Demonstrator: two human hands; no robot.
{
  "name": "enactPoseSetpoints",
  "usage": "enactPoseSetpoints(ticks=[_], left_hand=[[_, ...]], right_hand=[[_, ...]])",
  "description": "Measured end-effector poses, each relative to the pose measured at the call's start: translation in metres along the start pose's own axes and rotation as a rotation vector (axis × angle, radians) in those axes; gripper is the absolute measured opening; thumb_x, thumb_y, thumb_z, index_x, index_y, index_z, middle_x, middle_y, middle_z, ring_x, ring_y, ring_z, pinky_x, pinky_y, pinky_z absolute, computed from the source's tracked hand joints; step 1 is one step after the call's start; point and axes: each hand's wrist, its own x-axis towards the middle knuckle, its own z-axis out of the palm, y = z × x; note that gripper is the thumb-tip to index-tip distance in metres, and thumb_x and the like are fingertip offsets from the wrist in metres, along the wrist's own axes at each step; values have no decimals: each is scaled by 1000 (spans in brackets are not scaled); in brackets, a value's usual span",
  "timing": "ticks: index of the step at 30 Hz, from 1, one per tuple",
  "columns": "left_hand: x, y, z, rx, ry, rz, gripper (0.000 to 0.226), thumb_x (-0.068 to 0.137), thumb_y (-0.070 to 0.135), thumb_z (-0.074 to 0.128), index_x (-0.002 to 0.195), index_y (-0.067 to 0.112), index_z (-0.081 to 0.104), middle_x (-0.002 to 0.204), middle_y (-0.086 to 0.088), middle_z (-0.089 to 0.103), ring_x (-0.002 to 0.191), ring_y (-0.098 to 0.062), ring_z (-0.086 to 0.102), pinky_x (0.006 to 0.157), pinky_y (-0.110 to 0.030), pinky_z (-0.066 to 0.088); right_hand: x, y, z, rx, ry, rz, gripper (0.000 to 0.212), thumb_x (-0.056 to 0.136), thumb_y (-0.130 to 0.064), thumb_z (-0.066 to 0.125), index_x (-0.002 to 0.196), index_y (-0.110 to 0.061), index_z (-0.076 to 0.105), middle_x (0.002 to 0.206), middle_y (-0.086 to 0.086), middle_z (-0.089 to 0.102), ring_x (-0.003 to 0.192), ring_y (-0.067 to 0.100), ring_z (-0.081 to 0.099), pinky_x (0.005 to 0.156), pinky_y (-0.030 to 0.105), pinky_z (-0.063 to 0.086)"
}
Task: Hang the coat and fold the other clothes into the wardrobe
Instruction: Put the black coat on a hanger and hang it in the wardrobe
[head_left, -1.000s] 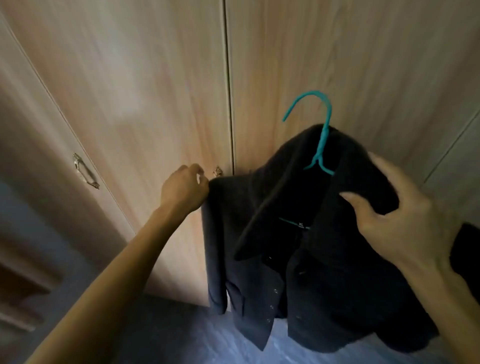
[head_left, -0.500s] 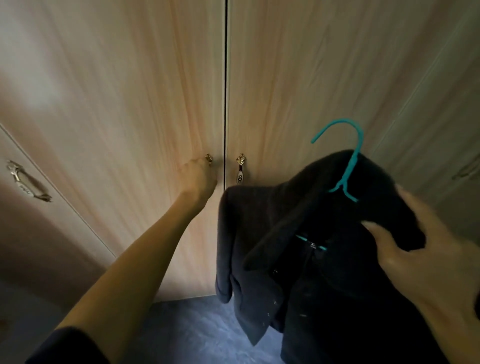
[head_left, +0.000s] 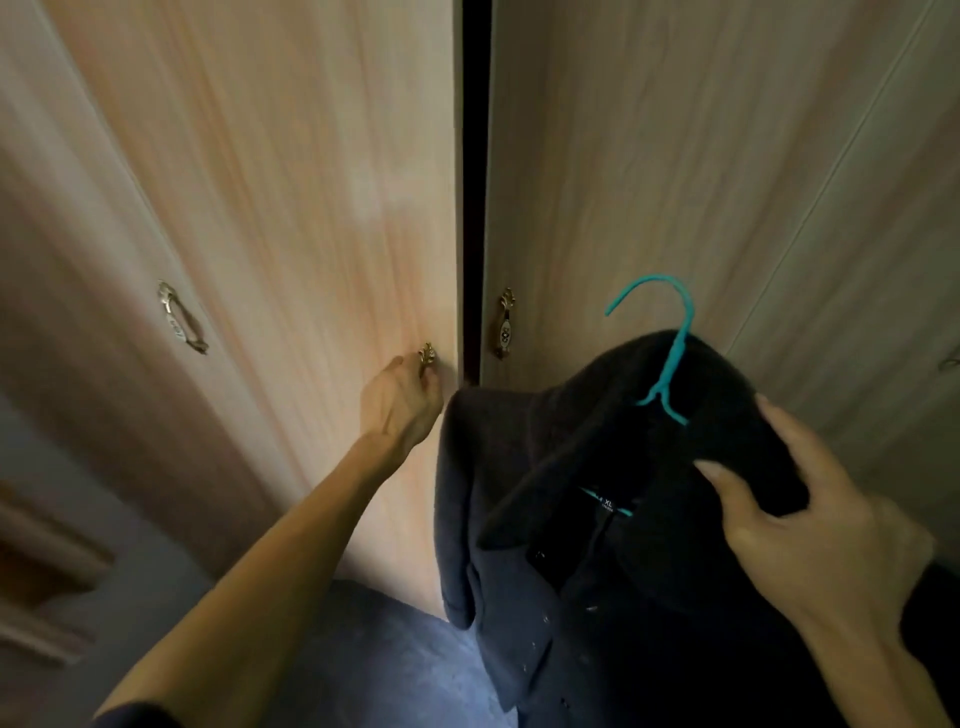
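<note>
Coat (head_left: 597, 519), dark and already on a teal hanger (head_left: 670, 353), sits at four o'clock. The right hand (head_left: 810, 525) grasps its shoulder, leaving the hook free for a rail. Left hand (head_left: 402, 400) grips the brass handle (head_left: 427, 358), apparently to open the wardrobe door (head_left: 311, 208). The dark gap (head_left: 474, 208) at twelve o'clock hides the contents.

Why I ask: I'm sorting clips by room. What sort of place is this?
Probably a bedroom at home: tall wood-grain wardrobe doors, an ornate brass handle gripped by the left hand, and a dark coat on a teal hanger held in the right hand.
</note>
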Motion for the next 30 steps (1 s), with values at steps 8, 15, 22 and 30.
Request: enactPoseSetpoints(ticks=[8, 15, 22, 30], left_hand=[[-76, -16, -48, 68, 14, -243, 55, 79, 74, 42, 86, 21, 52, 75, 1, 59, 59, -14, 51, 49, -25, 38], [-119, -17, -82, 152, 130, -380, 58, 78, 61, 56, 106, 12, 42, 102, -11, 56, 82, -32, 58, 61, -36, 45], [-160, -52, -109, 224, 360, -100, 23, 83, 23, 60, 89, 7, 44, 86, -16, 55, 77, -37, 53, 70, -46, 44], [-193, -127, -153, 376, 419, 7, 16, 73, -7, 60, 81, 4, 54, 82, -18, 50, 74, -35, 44, 66, -44, 38]], right_hand=[[-29, 5, -32, 259, -51, -127, 55, 78, -55, 61, 121, -20, 65, 80, 20, 71, 59, 39, 65, 53, 43, 52], [-30, -5, -46, 287, -57, -205, 58, 81, -63, 54, 125, -25, 60, 65, 19, 66, 50, 35, 60, 48, 40, 50], [-37, -36, -69, 205, 4, -243, 55, 77, -55, 64, 124, -26, 62, 47, 12, 55, 41, 33, 52, 44, 29, 37], [-60, -80, -83, 178, 52, -264, 53, 77, -47, 73, 122, -20, 64, 51, 15, 59, 44, 36, 54, 48, 27, 30]])
